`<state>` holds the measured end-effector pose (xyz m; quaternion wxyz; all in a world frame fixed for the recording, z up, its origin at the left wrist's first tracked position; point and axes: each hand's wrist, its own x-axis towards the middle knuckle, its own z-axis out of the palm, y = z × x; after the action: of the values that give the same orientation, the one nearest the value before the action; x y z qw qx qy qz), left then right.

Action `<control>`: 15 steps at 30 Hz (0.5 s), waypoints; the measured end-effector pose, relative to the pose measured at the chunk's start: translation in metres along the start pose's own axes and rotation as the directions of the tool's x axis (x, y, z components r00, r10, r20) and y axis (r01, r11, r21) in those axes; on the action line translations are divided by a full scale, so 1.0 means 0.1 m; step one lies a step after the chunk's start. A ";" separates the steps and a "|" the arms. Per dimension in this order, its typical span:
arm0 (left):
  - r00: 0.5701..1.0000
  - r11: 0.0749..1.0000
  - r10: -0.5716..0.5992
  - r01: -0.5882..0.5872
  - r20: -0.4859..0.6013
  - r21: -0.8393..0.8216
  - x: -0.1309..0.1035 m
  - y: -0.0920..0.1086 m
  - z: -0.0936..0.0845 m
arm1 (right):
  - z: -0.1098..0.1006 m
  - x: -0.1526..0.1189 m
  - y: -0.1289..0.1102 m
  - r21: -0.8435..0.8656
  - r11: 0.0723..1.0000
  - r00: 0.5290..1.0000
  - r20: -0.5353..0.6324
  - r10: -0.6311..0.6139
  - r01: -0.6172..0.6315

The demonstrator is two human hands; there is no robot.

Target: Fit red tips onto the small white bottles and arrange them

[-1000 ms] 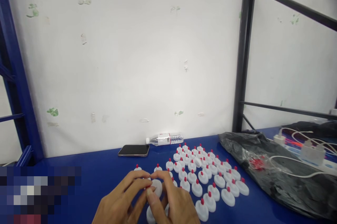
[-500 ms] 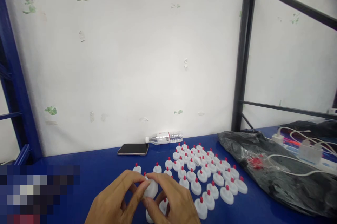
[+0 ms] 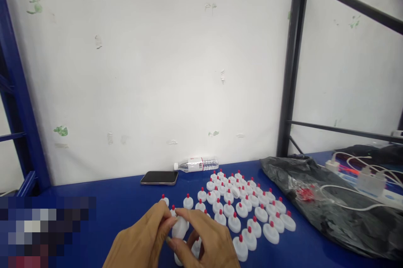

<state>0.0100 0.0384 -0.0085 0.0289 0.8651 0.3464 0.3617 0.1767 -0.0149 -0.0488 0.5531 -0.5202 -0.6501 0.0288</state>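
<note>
A white plastic nozzle cap (image 3: 179, 228) is held up between both hands at the lower middle of the head view. My left hand (image 3: 140, 236) pinches it from the left with thumb and forefinger. From the other side, my right hand (image 3: 211, 237) grips it with curled thumb and fingers. Fingertips hide the top of this cap, so I cannot tell whether a red tip sits on it. Around and behind my hands stand many white caps with red tips (image 3: 242, 209), mostly upright on the blue table (image 3: 103, 205). Some are partly covered by my right hand.
A phone (image 3: 159, 177) and a clear plastic bottle (image 3: 197, 164) lie by the wall. On the right, a black plastic bag (image 3: 340, 222) carries a small clear bag of red pieces (image 3: 305, 193). White cables and a power strip (image 3: 371, 186) lie beyond it.
The held cap has tilted and dropped slightly between my fingers. My left thumb has drawn up and back, and my right thumb has shifted a little left. The standing caps are unmoved.
</note>
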 end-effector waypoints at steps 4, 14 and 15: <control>0.997 0.994 0.068 -0.064 -0.044 0.090 0.01 -0.05 0.04 | -0.01 -0.01 -0.02 -0.018 1.000 1.000 -0.021 -0.005 0.005; 0.863 0.895 0.434 -0.381 -0.260 0.231 0.11 0.10 -0.07 | -0.03 -0.01 -0.01 0.015 0.998 0.998 -0.027 -0.053 0.053; 0.881 0.916 0.396 -0.358 -0.259 0.180 0.10 0.11 -0.07 | -0.04 0.00 0.00 0.009 0.998 0.997 -0.030 -0.067 0.068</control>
<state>0.0170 0.0349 0.0064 -0.1482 0.8534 0.1939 0.4606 0.1794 -0.0171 -0.0474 0.5661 -0.4955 -0.6588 0.0057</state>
